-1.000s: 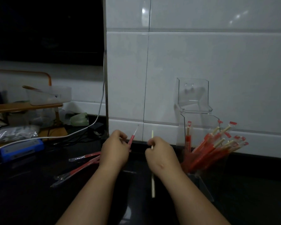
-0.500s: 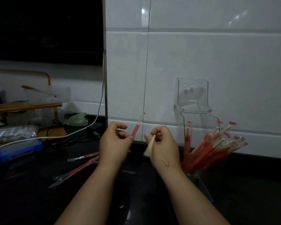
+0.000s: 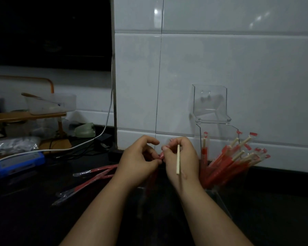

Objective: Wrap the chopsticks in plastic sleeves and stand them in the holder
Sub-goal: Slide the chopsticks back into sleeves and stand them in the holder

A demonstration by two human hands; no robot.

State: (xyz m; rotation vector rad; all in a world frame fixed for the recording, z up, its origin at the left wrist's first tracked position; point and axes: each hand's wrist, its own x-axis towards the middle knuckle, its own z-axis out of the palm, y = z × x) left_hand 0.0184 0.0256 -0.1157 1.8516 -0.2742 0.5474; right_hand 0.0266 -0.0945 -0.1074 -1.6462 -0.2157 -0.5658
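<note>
Left hand: the left hand (image 3: 139,161) has its fingers curled, with thumb and forefinger pinched on the top end of a red plastic sleeve (image 3: 160,155).
Right hand: the right hand (image 3: 182,158) is curled round a bare chopstick (image 3: 178,159). Its fingertips meet the same sleeve end.
Hands together: they touch at the fingertips, raised above the surface (image 3: 25,219) in front of the tiled wall (image 3: 220,59).
Bare chopstick: pale wood and nearly upright. It crosses the right palm, and its lower end shows near the wrist.
Red plastic sleeve: only the pinched end shows clearly. A dim reddish strip seems to hang below the left hand, too dark to be sure.
Clear holder: the clear holder (image 3: 210,107) stands against the wall just right of the right hand, with its lid raised.
Wrapped chopsticks: the wrapped chopsticks (image 3: 228,163) stand in the holder as a red bundle, fanned to the right.
Loose sleeves: the loose sleeves (image 3: 96,172) lie flat on the surface to the left of the left hand.
Left side: a white cable (image 3: 106,119), a blue box (image 3: 20,162) and a clear tub (image 3: 51,104) on a wooden rack.
</note>
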